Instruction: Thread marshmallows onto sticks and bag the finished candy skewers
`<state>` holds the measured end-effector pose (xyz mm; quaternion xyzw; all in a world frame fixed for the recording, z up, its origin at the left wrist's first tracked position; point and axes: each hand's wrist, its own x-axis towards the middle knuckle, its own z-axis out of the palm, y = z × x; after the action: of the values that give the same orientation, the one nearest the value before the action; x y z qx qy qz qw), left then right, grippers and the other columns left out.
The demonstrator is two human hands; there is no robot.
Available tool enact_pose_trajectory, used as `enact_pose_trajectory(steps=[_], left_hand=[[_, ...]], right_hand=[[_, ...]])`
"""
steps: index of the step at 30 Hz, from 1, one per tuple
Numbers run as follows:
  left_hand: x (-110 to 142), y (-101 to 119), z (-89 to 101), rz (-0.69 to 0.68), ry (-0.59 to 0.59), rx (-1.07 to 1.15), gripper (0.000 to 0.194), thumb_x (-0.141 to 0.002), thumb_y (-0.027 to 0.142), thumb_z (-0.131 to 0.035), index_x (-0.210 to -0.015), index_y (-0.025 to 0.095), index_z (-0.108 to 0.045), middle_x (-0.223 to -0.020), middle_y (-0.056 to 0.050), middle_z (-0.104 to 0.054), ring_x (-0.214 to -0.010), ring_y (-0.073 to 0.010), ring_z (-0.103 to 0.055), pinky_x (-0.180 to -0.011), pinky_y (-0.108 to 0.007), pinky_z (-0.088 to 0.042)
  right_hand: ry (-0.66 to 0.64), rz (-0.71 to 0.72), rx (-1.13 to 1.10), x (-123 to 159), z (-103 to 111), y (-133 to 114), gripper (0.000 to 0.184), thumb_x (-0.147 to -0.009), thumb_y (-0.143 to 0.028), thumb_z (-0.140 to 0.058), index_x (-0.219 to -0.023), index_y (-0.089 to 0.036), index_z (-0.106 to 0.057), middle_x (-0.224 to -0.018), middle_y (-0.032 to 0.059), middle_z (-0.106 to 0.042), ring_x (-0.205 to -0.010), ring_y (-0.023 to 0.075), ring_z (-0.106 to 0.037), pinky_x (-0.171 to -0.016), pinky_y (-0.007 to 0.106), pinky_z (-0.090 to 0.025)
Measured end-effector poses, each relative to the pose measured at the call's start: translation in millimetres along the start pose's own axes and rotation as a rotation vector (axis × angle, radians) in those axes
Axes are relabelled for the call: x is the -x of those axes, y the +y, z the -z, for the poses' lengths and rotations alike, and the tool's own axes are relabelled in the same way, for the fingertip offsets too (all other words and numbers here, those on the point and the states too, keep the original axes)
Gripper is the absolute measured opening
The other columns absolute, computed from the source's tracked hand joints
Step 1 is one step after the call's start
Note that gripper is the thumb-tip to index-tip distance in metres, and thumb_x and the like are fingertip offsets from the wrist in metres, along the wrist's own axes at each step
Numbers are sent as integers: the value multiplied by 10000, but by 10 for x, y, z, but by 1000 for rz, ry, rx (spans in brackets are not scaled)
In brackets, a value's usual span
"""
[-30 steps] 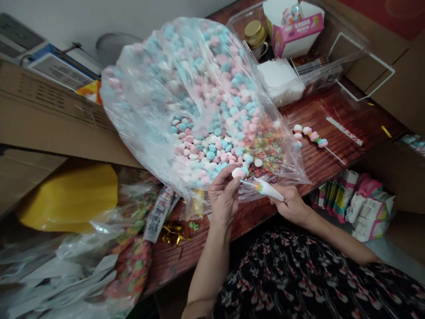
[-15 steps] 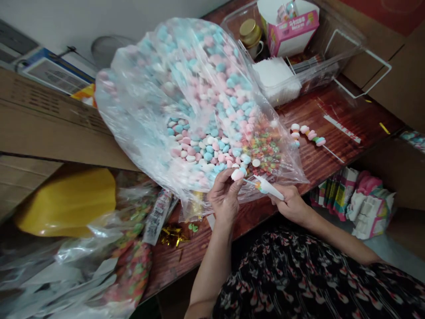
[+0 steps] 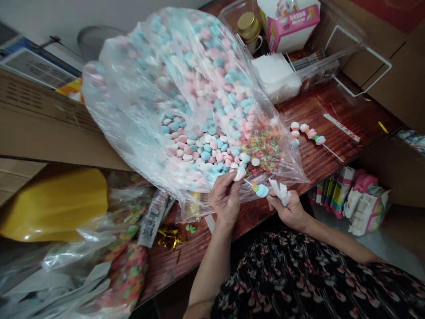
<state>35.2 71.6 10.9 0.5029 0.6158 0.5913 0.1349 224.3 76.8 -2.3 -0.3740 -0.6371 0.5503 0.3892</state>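
Observation:
My left hand (image 3: 226,197) is closed in a pinch on a pink, white and blue marshmallow (image 3: 239,174) at one end of a thin white stick (image 3: 247,181). Farther along the stick sit a small orange-and-green gummy (image 3: 255,187) and a blue marshmallow (image 3: 262,191). My right hand (image 3: 288,212) is closed around a crumpled white paper-like piece (image 3: 280,191), its thumb close to the blue marshmallow; whether it also grips the stick is hidden. Just beyond both hands lies a big clear bag (image 3: 139,110) of pink, blue and white marshmallows, with small colourful gummies (image 3: 265,144) at its near corner.
A finished-looking marshmallow skewer (image 3: 312,134) lies on the red-brown table (image 3: 335,106). At the back, a clear bin (image 3: 345,48) holds a pink box (image 3: 294,27), a gold-lidded jar (image 3: 248,25) and white sheets (image 3: 277,75). Packed gummies (image 3: 128,274) and a yellow object (image 3: 56,206) are left.
My right hand has shifted slightly right and down, and the white piece now looks crumpled and stands off the stick. The blue marshmallow shows more fully. My left hand keeps its pinch.

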Motion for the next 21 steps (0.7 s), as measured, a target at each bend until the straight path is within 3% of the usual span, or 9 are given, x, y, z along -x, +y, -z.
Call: enact_pose_trajectory(steps=[8,11,16,21], left_hand=[[38,66,-41,14,-166,56,170,-821,206,-730,-975,273,-758,-971,-20,-757,-948,-182,-701,-890,-373,-559],[80,73,-61,-72,-196,49,244,-829,176,-715,-1043,292,-741,-1006,-22,-761,-960,-182,-707,-877,-377,-571],[213,38,-119,-254,-149,-53,508,-818,105,-710,-1263,338,-639,-1199,-42,-718,-1065,-184,-692,-907,-351,-577],[350,112,-256,-294,-258,-120,397,-876,144,-643,-1251,277,-661,-1172,-77,-726,-1060,-189,-696,-910,-325,-579]], right_hand=[[1,-11,23,65,43,181,202,-936,-266,-522,-790,-174,-628,-580,-45,-479,-514,90,-429,-536,231,-365],[36,-52,10,72,88,197,232,-943,-303,-528,-768,-176,-611,-566,-49,-457,-503,89,-411,-518,228,-351],[57,-72,3,75,123,177,279,-953,-319,-527,-719,-178,-583,-577,-44,-437,-522,91,-399,-528,228,-347],[69,-50,21,115,100,184,287,-950,-330,-532,-714,-175,-582,-588,-39,-459,-525,89,-407,-525,226,-358]])
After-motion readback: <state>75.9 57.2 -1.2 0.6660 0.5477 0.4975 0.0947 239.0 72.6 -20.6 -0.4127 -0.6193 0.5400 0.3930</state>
